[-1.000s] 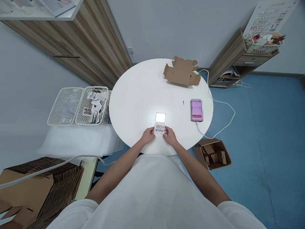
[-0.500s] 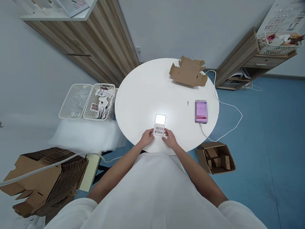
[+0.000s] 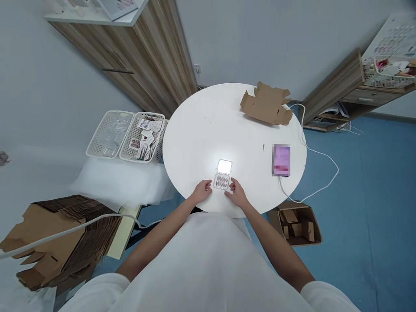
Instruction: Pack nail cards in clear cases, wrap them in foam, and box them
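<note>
Fingers eased off open case; cardboard beyond; cabled device right.

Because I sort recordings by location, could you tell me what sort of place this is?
Probably a small workroom, perhaps for packing: there is a stack of flattened cardboard boxes, a white basket full of small packs, and a round white table bearing an unfolded carton.

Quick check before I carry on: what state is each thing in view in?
case: open, filled
left hand: open, beside case
right hand: open, beside case
carton: unfolded
device: cable attached
floor box: open, holding smaller boxes
left basket: holding clear plastic
right basket: holding cards
drawer: shut
flattened cardboard: stacked
</note>
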`<action>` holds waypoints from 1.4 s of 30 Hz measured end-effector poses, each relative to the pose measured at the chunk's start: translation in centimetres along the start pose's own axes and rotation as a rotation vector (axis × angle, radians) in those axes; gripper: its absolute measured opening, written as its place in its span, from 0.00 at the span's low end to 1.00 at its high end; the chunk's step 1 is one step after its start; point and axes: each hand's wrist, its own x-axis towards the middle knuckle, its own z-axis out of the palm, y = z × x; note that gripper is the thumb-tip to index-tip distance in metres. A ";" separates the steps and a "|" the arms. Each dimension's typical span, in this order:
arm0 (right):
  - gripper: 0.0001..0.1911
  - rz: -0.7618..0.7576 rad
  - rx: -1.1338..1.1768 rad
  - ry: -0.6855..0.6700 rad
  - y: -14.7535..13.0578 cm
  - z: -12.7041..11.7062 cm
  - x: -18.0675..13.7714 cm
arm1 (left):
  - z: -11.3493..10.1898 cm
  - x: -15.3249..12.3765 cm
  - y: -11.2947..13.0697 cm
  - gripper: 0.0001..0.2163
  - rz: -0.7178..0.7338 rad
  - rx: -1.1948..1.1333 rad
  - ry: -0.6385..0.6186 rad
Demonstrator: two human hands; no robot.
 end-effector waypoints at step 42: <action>0.23 -0.253 -0.277 -0.028 -17.8 16.6 7.0 | -25.5 1.9 -8.0 0.17 0.104 -0.085 0.122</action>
